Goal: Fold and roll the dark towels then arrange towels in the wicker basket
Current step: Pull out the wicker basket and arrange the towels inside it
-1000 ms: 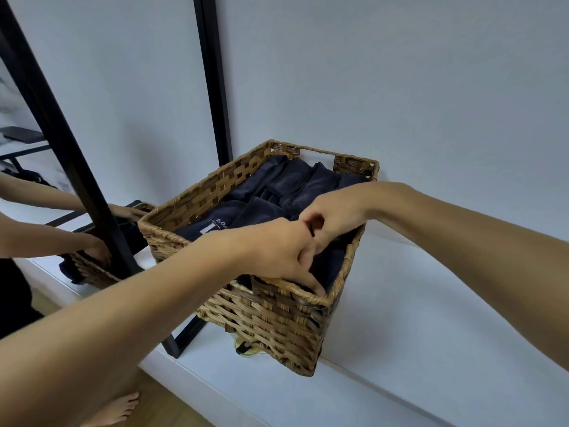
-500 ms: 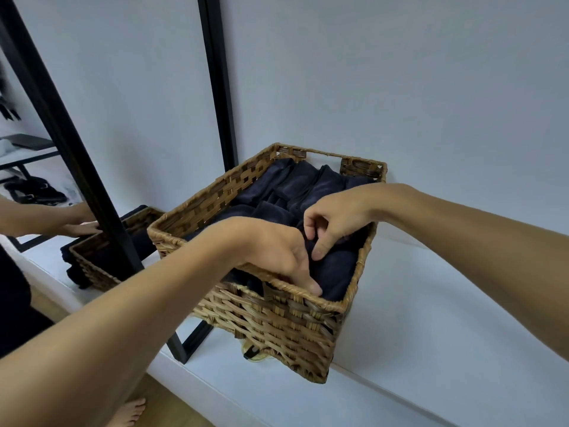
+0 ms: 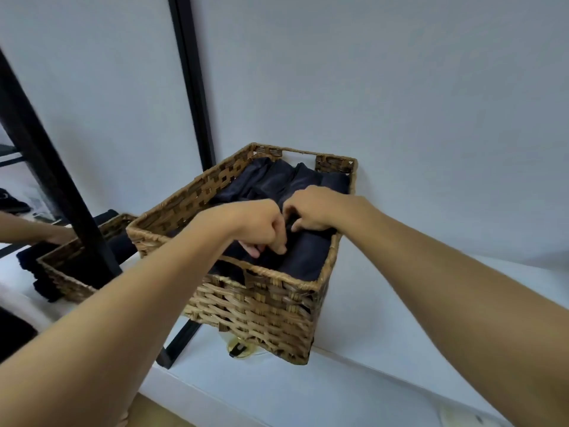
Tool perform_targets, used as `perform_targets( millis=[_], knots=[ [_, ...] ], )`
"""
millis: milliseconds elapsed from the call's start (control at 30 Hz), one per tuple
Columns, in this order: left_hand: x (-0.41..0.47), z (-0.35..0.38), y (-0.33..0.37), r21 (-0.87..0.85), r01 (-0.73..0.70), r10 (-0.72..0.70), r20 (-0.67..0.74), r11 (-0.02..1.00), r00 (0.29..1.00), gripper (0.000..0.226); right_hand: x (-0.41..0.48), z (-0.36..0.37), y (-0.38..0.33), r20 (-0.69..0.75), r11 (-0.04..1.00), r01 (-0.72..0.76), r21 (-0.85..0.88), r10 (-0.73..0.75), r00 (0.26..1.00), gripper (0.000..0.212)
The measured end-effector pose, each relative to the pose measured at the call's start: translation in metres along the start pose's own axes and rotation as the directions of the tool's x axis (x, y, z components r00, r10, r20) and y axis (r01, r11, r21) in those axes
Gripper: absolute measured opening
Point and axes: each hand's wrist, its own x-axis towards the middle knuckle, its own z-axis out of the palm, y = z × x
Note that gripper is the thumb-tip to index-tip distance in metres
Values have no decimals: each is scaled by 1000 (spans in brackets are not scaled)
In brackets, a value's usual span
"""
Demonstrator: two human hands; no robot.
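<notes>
A brown wicker basket [image 3: 261, 312] stands on a white ledge against the wall. Several rolled dark towels [image 3: 277, 180] lie side by side inside it. Another dark towel [image 3: 308, 257] fills the near right corner. Both my hands are down inside the basket, close together over the middle. My left hand [image 3: 258, 226] has its fingers curled and pinches dark towel fabric at the fingertips. My right hand [image 3: 311, 211] also curls its fingers into the dark fabric just to the right. The towels under my hands are partly hidden.
A black-framed mirror [image 3: 55, 180] leans at the left, reflecting the basket and an arm. A black post [image 3: 191, 78] runs up the white wall behind. A small yellowish object [image 3: 238, 349] lies under the basket's front. The white ledge [image 3: 385, 318] extends right.
My head moved closer and higher over the basket. My left hand came off the front rim and went deeper inside, now pinching fabric beside my right hand.
</notes>
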Motion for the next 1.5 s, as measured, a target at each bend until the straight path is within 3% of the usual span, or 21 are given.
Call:
perform_targets(
  millis=[67,133,200,267,333,367,467,633,700,833,967,1067,1167,1267,1333,1433,1500],
  knots=[
    [8,2,6,196,48,-53,19,979,998,16,2,3,-5,14,1000,0,31,0,1000,24],
    [9,-4,24,386,110,-121,5,916,993,15,-7,1,-2,-64,989,-26,142,36,997,15],
    [11,-14,52,522,154,-56,-199,839,978,10,-31,-6,12,-247,950,-42,311,123,961,15],
    [19,-16,89,498,102,117,-389,861,914,17,-70,-11,34,-414,872,-19,489,251,875,18],
    [33,-2,135,330,-40,190,-436,943,880,13,-121,-12,68,-460,780,-38,625,406,790,26],
    [40,10,161,204,-106,182,-404,973,896,9,-146,-8,88,-433,741,-90,666,482,762,27],
    [66,64,239,-146,-218,188,-192,965,963,23,-215,21,158,-274,634,-354,688,678,682,30],
    [120,172,349,-478,-157,223,84,864,971,30,-309,79,258,27,377,-755,537,887,461,38],
    [141,211,381,-556,-91,191,124,826,974,24,-335,98,291,73,334,-836,436,912,403,32],
    [171,272,423,-599,23,121,200,801,972,18,-357,126,334,235,280,-913,296,905,354,17],
    [183,295,443,-679,74,104,218,730,970,28,-347,136,349,381,191,-951,241,883,274,32],
    [186,293,446,-761,109,63,193,639,979,32,-344,137,353,423,123,-928,353,863,275,31],
    [192,283,438,-811,78,37,122,580,992,50,-343,135,348,315,164,-830,534,872,375,36],
    [183,257,424,-749,-7,91,71,662,993,73,-336,121,336,229,174,-692,701,864,449,41],
    [170,229,411,-724,-78,135,21,685,991,58,-326,101,326,185,174,-600,781,853,488,42],
    [149,174,376,-695,-180,119,-135,696,984,43,-302,61,297,96,189,-409,893,807,582,8],
    [130,132,346,-671,-249,111,-242,698,964,34,-278,30,269,16,222,-295,929,774,633,14]
  ],
)
